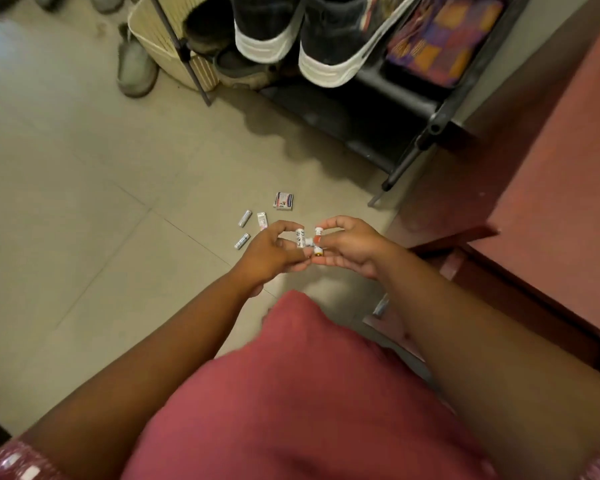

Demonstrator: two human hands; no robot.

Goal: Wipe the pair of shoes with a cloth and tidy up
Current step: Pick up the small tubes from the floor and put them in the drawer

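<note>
Shoes (pixel 309 36) sit on the rack (pixel 426 133) at twelve o'clock. Left hand (pixel 271 251) and right hand (pixel 350 244), fingers curled, each pinch small batteries (pixel 307 241) at centre.

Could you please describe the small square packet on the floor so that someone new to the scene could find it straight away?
Start at the black shoe rack holding the black sneakers, then look down to the tiled floor in front of it. The square packet lies there, just beyond the hands. Unlike the slim white tubes to its left, it is flat, square and printed in red and blue.
</note>
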